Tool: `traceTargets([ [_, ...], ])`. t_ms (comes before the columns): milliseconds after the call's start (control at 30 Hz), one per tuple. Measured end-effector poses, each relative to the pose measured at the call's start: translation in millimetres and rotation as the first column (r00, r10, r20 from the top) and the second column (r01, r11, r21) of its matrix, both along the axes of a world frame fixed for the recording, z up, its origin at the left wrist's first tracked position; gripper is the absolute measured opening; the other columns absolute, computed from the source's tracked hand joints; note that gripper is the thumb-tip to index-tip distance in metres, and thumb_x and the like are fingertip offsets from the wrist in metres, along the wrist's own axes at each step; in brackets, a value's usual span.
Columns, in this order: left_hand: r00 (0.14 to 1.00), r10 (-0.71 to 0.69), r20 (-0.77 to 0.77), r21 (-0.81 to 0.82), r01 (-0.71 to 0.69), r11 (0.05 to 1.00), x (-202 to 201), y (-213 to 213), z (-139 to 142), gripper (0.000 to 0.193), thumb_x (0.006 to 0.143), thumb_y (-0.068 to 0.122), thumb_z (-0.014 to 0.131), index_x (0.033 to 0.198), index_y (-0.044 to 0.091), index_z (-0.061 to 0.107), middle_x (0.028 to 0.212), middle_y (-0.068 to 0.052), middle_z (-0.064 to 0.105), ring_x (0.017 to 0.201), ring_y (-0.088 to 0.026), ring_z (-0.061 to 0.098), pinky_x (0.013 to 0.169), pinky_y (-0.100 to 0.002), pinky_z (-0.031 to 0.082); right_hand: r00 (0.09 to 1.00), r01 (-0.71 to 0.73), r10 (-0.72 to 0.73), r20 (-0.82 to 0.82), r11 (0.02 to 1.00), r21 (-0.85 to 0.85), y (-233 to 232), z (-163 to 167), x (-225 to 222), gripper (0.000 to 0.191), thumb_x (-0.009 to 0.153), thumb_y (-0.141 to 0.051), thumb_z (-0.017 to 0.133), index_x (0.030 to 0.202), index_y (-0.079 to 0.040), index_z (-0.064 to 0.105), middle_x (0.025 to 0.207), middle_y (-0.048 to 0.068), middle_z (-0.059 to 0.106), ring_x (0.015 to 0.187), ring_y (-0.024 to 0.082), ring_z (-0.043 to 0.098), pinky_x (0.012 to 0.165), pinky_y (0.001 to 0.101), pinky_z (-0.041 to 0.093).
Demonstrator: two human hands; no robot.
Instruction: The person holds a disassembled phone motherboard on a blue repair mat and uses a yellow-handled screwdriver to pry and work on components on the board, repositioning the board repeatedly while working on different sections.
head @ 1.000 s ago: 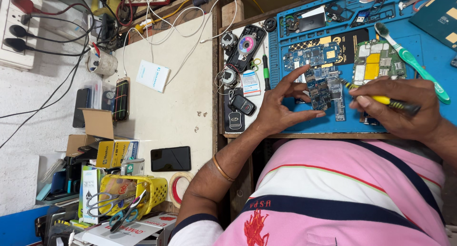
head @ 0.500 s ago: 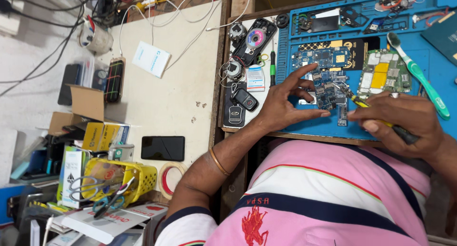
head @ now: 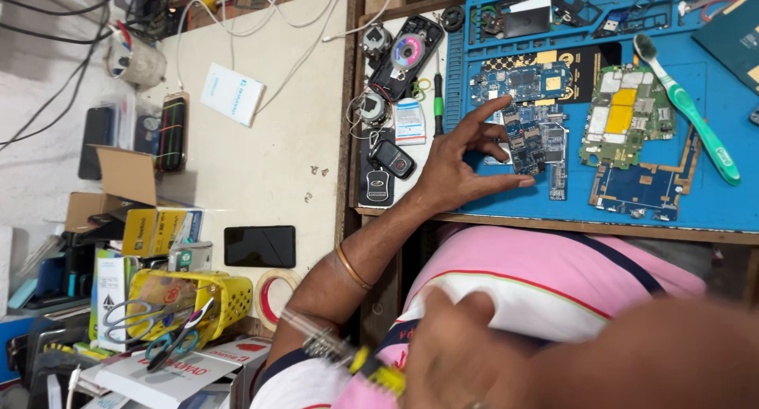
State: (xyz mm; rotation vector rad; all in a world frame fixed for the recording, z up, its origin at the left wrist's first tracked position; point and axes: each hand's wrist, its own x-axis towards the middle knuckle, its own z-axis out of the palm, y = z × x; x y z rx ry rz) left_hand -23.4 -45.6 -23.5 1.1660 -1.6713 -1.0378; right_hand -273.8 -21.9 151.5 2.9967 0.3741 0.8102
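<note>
pulled back off the blue mat (head: 711, 211), right hand (head: 451, 354) grips a yellow-handled screwdriver (head: 348, 355) near the lap; left hand (head: 458, 168), fingers spread, pins the circuit board (head: 534, 140), which looks ready for careful tool work next.

Two scissors (head: 170, 330), one toothbrush (head: 686, 108), two car keys (head: 386, 172).

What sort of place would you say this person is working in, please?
Most likely a phone repair bench. Bare circuit boards lie on a blue work mat, where the left hand steadies one; a dark phone lies on the table. The right hand holds a screwdriver.
</note>
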Motion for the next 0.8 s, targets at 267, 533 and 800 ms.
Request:
traceTargets([
  [267, 0.995, 0.005, 0.096, -0.037, -0.001, 0.999, 22, 0, 3, 0.106, 0.076, 0.04, 0.098, 0.16, 0.027, 0.035, 0.116, -0.006, 0.073, 0.097, -0.011, 0.077, 0.091, -0.029, 0.067, 0.951, 0.27, -0.256, -0.172, 0.96, 0.067, 39, -37, 21, 0.043, 0.085, -0.029, 0.075, 0.128, -0.03, 0.07, 0.089, 0.01, 0.076, 0.07, 0.024, 0.071, 0.091, 0.0507, 0.057],
  [533, 0.996, 0.072, 0.045, -0.057, -0.069, 0.996, 33, 6, 12, 0.106, 0.075, 0.038, 0.099, 0.16, 0.029, 0.037, 0.131, -0.007, 0.069, 0.091, -0.011, 0.077, 0.09, -0.029, 0.067, 0.861, 0.462, -0.416, -0.294, 0.88, 0.111, 20, -49, 11, 0.047, 0.081, -0.027, 0.078, 0.128, -0.024, 0.073, 0.085, 0.009, 0.077, 0.069, 0.025, 0.072, 0.098, 0.0521, 0.055],
  [800, 0.988, 0.079, -0.136, -0.159, -0.1, 0.982, 27, 2, 11, 0.103, 0.08, 0.018, 0.093, 0.162, 0.028, 0.032, 0.147, -0.014, 0.055, 0.117, -0.018, 0.068, 0.095, -0.031, 0.066, 0.806, 0.572, -0.549, -0.222, 0.623, 0.534, -53, -65, 13, 0.043, 0.094, -0.018, 0.072, 0.131, 0.003, 0.066, 0.1, 0.01, 0.077, 0.082, 0.024, 0.074, 0.09, 0.041, 0.056],
])
